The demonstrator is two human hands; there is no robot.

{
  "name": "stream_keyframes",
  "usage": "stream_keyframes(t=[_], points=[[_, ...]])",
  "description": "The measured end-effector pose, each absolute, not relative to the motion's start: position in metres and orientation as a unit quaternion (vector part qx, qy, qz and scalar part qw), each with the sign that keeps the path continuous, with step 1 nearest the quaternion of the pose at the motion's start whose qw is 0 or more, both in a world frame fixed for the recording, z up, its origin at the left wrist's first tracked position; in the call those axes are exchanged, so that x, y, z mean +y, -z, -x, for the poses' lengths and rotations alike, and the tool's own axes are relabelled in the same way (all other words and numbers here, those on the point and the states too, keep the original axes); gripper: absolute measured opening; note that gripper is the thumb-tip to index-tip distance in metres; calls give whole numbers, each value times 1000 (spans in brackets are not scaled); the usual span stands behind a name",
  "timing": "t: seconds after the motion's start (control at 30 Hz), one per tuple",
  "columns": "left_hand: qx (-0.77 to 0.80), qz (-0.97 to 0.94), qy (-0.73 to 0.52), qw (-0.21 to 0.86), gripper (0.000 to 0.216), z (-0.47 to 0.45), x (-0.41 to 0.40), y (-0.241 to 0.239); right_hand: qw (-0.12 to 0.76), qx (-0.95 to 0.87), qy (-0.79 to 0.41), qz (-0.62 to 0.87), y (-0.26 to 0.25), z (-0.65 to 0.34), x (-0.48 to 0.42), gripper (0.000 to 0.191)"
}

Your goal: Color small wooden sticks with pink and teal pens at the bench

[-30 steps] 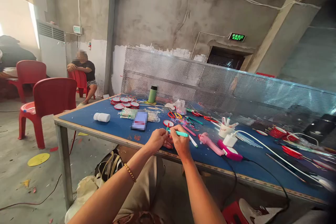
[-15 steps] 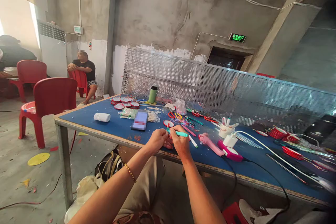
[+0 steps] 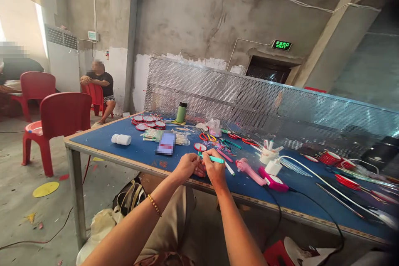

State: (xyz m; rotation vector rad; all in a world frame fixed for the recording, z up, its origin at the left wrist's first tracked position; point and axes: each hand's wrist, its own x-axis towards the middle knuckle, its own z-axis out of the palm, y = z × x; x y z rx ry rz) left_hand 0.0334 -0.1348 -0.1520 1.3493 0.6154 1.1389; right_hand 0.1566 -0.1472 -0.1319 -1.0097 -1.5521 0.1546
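My two hands meet at the near edge of the blue table (image 3: 102, 141). My right hand (image 3: 215, 170) is closed around a teal pen-like tool (image 3: 215, 159), whose free end points right. My left hand (image 3: 188, 166) is closed in a pinch on a small red piece (image 3: 198, 152) that I cannot make out clearly, held against the tool's tip. A gold bracelet (image 3: 154, 205) sits on my left wrist. Just beyond the hands lie a red-rimmed round disc (image 3: 199, 146) and loose coloured bits.
On the table are a white bottle (image 3: 121, 139), a green flask (image 3: 181, 112), stacked red-rimmed discs (image 3: 148, 122), scissors (image 3: 207, 136), a white cup (image 3: 267, 153), a pink tool (image 3: 249, 170) and cables. A perforated metal screen (image 3: 249, 104) backs it. Red chairs (image 3: 59, 120) and seated people are at left.
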Motion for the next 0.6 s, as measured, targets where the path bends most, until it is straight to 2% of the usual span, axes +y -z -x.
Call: stream_keyframes(t=[0.23,0.6], points=[[260,-574,-485,606,20,-34,-136,150,591,-674,-63,438,132,-157,-148,19],[274,-578,-485,597,16,-34,-135,151,589,-680,-69,432,133,-158,-147,19]])
